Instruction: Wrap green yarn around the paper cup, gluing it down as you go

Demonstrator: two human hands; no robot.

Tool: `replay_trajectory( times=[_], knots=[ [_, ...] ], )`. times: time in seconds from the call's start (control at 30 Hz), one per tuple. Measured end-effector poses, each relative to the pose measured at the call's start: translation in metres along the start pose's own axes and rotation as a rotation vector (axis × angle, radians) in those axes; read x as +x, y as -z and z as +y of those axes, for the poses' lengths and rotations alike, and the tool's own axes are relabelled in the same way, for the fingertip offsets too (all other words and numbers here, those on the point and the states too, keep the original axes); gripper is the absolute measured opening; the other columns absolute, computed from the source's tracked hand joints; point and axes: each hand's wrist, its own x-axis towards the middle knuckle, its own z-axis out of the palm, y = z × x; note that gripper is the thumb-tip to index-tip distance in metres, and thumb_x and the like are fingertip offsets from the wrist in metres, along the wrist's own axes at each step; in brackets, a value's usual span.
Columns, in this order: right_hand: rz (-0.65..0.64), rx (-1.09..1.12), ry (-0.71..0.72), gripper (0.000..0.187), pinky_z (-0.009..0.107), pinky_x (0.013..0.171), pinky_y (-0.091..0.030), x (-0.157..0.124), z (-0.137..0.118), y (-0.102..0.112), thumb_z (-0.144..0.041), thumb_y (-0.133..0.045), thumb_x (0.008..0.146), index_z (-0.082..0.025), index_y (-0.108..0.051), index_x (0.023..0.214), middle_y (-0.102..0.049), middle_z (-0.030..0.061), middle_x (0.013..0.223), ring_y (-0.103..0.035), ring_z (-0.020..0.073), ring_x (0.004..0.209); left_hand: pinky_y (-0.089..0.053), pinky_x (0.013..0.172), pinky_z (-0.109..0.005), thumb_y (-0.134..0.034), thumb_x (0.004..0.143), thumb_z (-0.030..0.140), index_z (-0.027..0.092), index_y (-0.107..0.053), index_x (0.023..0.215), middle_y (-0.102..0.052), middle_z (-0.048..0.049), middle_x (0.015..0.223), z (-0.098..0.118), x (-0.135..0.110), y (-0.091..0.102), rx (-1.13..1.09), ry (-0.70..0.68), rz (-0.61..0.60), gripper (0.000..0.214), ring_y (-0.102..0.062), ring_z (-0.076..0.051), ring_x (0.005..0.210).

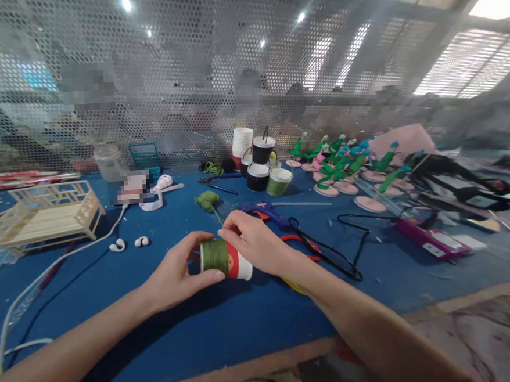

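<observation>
A paper cup (225, 259) lies on its side between my hands, its base end wrapped in green yarn, its rim end red and white. My left hand (177, 275) grips the yarn-wrapped end with thumb and fingers curled round it. My right hand (254, 243) rests over the cup's top, fingertips pinching the green yarn strand against it. That strand runs up to a loose ball of green yarn (207, 200) on the blue table (229, 326).
A blue glue gun (267, 212) and red-handled scissors (305, 244) lie just behind my right hand, with black cable (342, 260). Cups (259, 164) stand further back, green-and-pink craft flowers (345, 167) to the right, a wooden miniature bench (47, 214) at left, two white earbuds (130, 243).
</observation>
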Motion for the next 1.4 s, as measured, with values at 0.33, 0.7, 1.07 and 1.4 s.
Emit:
replay_trajectory(
  times=[0.33,0.7,1.07,1.4],
  knots=[
    [-0.021,0.107,0.028,0.015,0.026,0.065,-0.037,0.000,0.000,0.001,-0.018,-0.050,0.081,-0.019,-0.045,0.067,-0.049,-0.0011,0.070,-0.047,0.0122,0.068,-0.048,0.080,-0.035,-0.062,0.076,0.035,0.017,-0.045,0.106,-0.052,-0.0084,0.101,-0.001,-0.001,-0.001,0.064,-0.160,0.038,0.039,-0.054,-0.021,0.092],
    [-0.030,0.152,0.029,0.015,0.025,0.065,-0.037,0.001,0.002,0.000,-0.019,-0.051,0.080,-0.018,-0.046,0.065,-0.050,-0.0009,0.069,-0.047,0.0120,0.067,-0.046,0.081,-0.034,-0.060,0.078,0.034,0.018,-0.042,0.109,-0.050,-0.0087,0.105,-0.002,-0.003,0.000,0.196,-0.247,0.019,0.039,-0.052,-0.021,0.096],
    [-0.121,0.294,-0.196,0.016,0.023,0.060,-0.036,0.018,-0.002,0.001,-0.016,-0.055,0.076,-0.016,-0.052,0.060,-0.052,-0.0039,0.059,-0.048,0.0097,0.061,-0.044,0.088,-0.035,-0.053,0.084,0.030,0.022,-0.038,0.126,-0.044,-0.0101,0.112,-0.007,-0.005,0.000,0.366,-0.351,-0.040,0.045,-0.049,-0.022,0.102],
    [-0.167,0.521,-0.481,0.020,0.019,0.056,-0.046,0.097,0.010,-0.027,-0.011,-0.044,0.086,-0.012,-0.053,0.068,-0.061,0.0016,0.068,-0.058,0.0064,0.058,-0.043,0.091,-0.039,-0.058,0.080,0.025,0.019,-0.044,0.121,-0.043,-0.0118,0.112,-0.005,-0.004,0.004,0.401,-0.312,-0.078,0.044,-0.048,-0.024,0.103]
  ],
)
